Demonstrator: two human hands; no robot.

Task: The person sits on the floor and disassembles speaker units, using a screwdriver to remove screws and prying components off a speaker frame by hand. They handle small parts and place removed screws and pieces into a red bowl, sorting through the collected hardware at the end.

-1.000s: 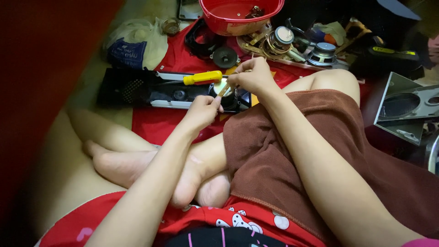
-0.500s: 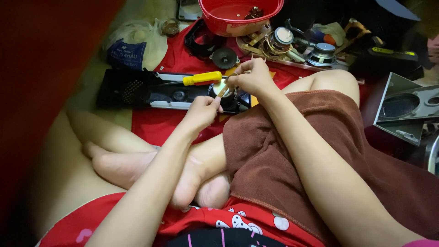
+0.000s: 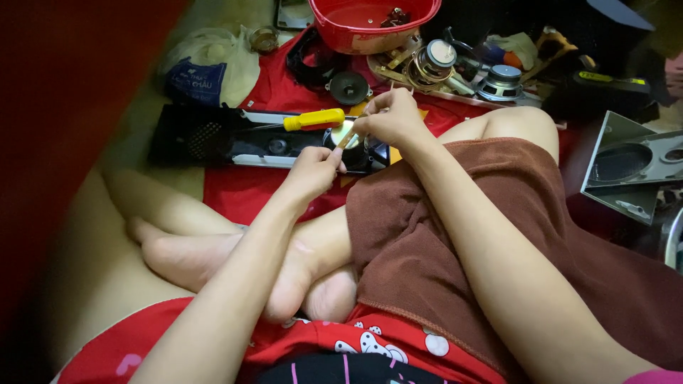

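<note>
Left grip [image 3: 315, 168] and right grip [image 3: 388, 119] pinched narrow on a thin tan strip [image 3: 348, 139] above a small round speaker [image 3: 350, 144]; likely light, flimsy, best held near both ends.

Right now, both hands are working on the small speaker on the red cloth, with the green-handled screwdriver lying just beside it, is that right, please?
Not quite: the screwdriver has a yellow handle, as the head view shows. The left hand and right hand do meet at the small speaker on the red cloth.

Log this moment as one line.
left hand: pinching small part | right hand: pinching thin stick | beneath: small speaker | nearby: yellow-handled screwdriver
</note>
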